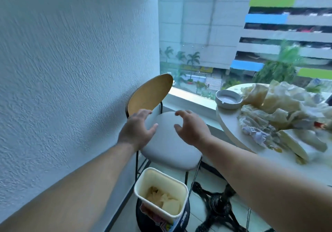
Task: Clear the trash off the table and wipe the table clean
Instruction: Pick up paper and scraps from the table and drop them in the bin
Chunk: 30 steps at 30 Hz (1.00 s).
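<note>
A round pale tabletop [228, 122] stands at the right. Crumpled paper wrappers [280, 106] are heaped from its middle to its right edge. They look light, soft and easily crushed, and are probably best gathered in bunched handfuls from the heap's edge. Left of the tabletop is a grey chair seat [168, 142], with a white waste bin [161, 177] on the floor below. A white ashtray [228, 98] sits at the tabletop's left edge. The person's left hand [136, 129] and right hand [192, 127] hover over the seat, fingers spread and half curled, holding nothing.

left arm: bare, stretched forward
left hand [137, 130]: palm down, fingers loosely spread, holds nothing
right arm: bare, stretched forward
right hand [191, 128]: fingers half-curled, empty, facing left hand
</note>
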Each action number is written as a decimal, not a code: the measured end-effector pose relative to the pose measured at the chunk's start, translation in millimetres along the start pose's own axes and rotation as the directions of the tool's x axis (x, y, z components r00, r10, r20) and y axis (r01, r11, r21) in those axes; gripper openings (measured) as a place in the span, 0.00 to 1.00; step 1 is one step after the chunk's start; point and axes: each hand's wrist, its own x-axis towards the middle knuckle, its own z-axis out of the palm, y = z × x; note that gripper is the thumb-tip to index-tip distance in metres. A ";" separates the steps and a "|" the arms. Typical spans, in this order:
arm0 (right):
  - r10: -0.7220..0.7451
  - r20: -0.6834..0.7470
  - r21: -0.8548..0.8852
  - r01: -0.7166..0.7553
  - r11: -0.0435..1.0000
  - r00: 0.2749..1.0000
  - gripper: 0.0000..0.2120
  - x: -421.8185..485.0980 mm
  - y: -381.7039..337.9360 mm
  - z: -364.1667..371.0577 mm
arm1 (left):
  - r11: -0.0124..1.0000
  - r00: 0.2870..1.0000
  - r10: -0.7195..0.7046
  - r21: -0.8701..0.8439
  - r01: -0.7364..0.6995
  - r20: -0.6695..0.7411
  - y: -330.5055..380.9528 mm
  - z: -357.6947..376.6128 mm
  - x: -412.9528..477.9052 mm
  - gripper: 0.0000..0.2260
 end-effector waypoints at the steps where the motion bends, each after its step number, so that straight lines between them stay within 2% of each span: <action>1: -0.012 -0.034 -0.003 0.012 1.000 0.999 0.23 1.0 -3.6 -14.9 | 1.000 1.000 0.028 0.006 -0.028 -0.014 7.2 -9.7 9.2 0.23; 5: -0.032 -0.157 -0.025 0.028 0.999 0.987 0.22 0.2 1.0 -72.0 | 0.994 0.993 0.105 0.017 -0.104 -0.056 39.3 -33.2 44.5 0.24; 13: 0.152 -0.364 0.002 -0.163 0.987 0.919 0.22 -39.7 100.1 -184.5 | 0.954 0.958 0.283 -0.090 -0.286 -0.043 170.2 7.4 85.9 0.21; 22: 0.266 -0.471 -0.044 -0.324 0.945 0.841 0.21 -90.7 241.6 -274.8 | 0.875 0.892 0.450 -0.219 -0.431 0.042 333.7 95.4 99.3 0.23; 25: 0.281 -0.516 -0.039 -0.350 0.936 0.809 0.19 -99.8 277.1 -290.3 | 0.850 0.866 0.495 -0.251 -0.464 0.076 368.2 122.2 99.3 0.24; 30: 0.342 -0.464 -0.039 -0.405 0.914 0.817 0.23 -106.7 321.6 -296.0 | 0.811 0.809 0.570 -0.258 -0.526 0.142 401.0 160.1 101.7 0.21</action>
